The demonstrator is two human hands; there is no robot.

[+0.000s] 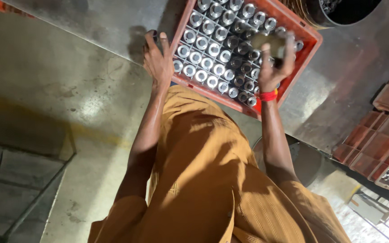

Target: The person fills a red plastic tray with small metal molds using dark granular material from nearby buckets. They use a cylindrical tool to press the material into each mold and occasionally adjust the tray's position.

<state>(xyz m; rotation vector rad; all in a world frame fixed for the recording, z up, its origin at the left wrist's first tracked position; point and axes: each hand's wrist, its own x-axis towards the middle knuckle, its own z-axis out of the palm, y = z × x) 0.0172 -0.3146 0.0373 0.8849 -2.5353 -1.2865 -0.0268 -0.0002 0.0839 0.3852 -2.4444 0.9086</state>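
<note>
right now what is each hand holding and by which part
The right hand grips a blurred dark metal cylinder around its side, over the red plastic crate. The left hand rests at the crate's edge; any hold cannot be told.

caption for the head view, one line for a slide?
Left hand grips red crate of metal cylinders; right hand holds a blurred part above it.

You're in a factory workshop: a red crate [309,42] of machined metal parts [212,49] sits on a steel workbench [91,22], more crates [383,148] stacked nearby.

Red crate [309,33] packed with upright metal cylinders [212,49].
</note>
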